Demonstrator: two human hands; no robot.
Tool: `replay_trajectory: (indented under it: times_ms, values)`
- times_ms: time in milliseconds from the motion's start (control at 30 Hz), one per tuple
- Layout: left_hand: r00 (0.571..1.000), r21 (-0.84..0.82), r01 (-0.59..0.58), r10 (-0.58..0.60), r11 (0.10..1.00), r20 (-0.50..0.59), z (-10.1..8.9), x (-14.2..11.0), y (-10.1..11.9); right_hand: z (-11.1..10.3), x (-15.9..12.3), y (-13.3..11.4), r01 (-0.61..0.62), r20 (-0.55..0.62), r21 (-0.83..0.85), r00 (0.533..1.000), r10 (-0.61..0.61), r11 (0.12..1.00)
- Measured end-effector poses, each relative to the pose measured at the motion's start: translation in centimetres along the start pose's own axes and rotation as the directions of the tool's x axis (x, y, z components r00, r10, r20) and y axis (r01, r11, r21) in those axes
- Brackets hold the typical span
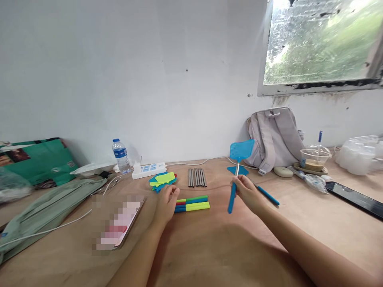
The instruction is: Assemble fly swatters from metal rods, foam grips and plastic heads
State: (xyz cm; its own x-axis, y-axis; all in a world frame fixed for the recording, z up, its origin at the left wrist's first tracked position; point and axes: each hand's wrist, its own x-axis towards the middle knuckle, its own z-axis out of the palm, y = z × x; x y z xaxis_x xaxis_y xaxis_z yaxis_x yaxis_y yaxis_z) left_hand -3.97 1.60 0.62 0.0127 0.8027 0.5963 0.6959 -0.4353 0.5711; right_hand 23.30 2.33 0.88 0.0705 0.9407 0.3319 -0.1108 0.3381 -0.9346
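Blue swatter (242, 150) is held by right grip (245, 190); rod (237, 169) best kept in line. Left grip (166, 202) can't be told, beside coloured handles (197, 206), off counter's (203, 251) back edge.

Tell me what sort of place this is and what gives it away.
Probably an informal workspace at a wood-topped table: metal tubes and coloured handles lie grouped on it, the right hand holds a blue fly swatter, and a backpack leans against the wall.
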Motion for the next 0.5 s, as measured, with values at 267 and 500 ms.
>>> replay_trajectory:
  times_ms: [267,500]
  values:
    - [0.900,-0.088,-0.309,0.321,0.947,0.296,1.7,-2.6,5.4,4.6,-4.1,-0.7,-0.079,0.146,0.136,0.988,0.059,0.987]
    - [0.765,0.112,-0.529,0.415,0.841,0.493,1.7,-2.1,5.1,4.9,-4.5,-0.1,-0.224,0.359,-0.049,0.905,0.226,0.973]
